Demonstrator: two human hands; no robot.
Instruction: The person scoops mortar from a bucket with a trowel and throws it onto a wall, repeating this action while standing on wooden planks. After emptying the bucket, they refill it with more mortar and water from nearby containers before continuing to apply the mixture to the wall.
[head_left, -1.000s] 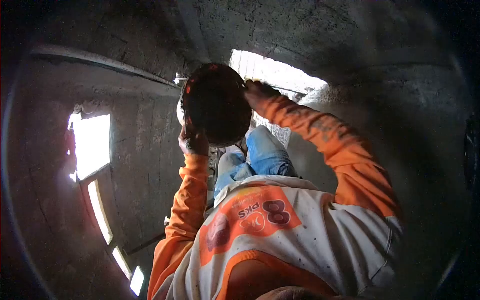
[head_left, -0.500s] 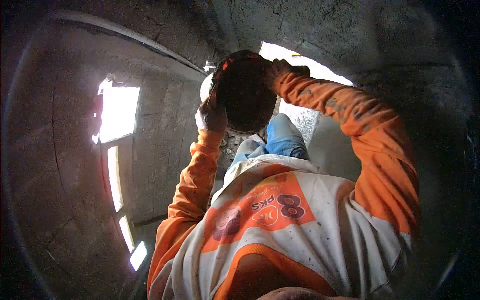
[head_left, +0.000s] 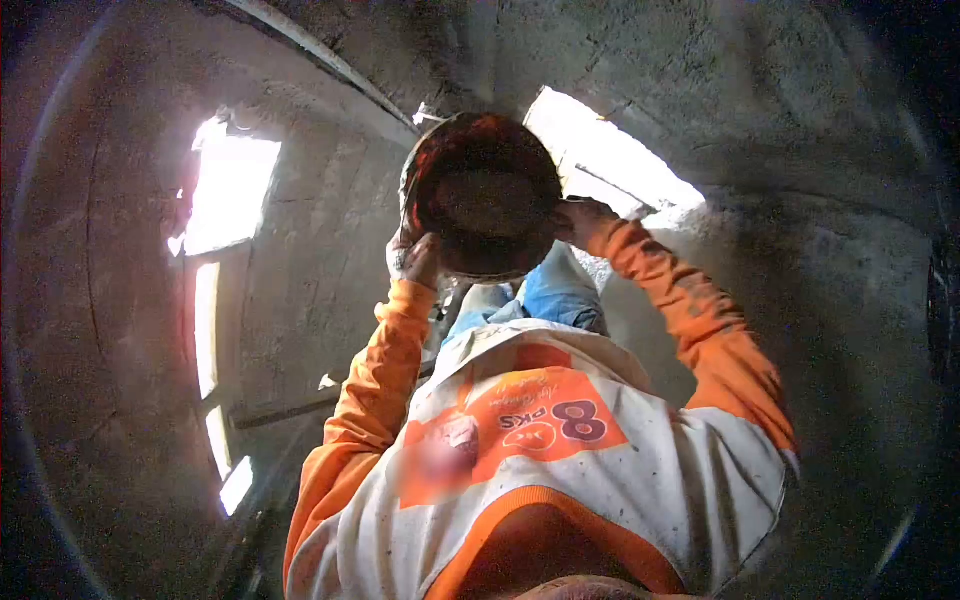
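Between my two hands a round, dark bucket (head_left: 432, 180) is raised in front of me, its open mouth turned toward my head. Some reddish colour shows on its inner wall; the inside is too dark to make out any contents. My left hand (head_left: 415, 258) is closed on the lower left of the rim, thumb on the near side. On the right side of the rim, my right hand (head_left: 582, 220) grips the edge, its fingers partly lost in shadow and glare.
Rough grey walls surround me. Bright openings (head_left: 230, 190) run down the left, and another bright opening (head_left: 600, 150) lies beyond the bucket. A long pale pipe or strip (head_left: 325, 60) crosses the upper left. My knees (head_left: 560, 290) are below the bucket.
My right hand has come down from the bucket's upper right to its right side. The bucket's mouth now faces me more fully. A dark shape beside my right hand no longer shows.
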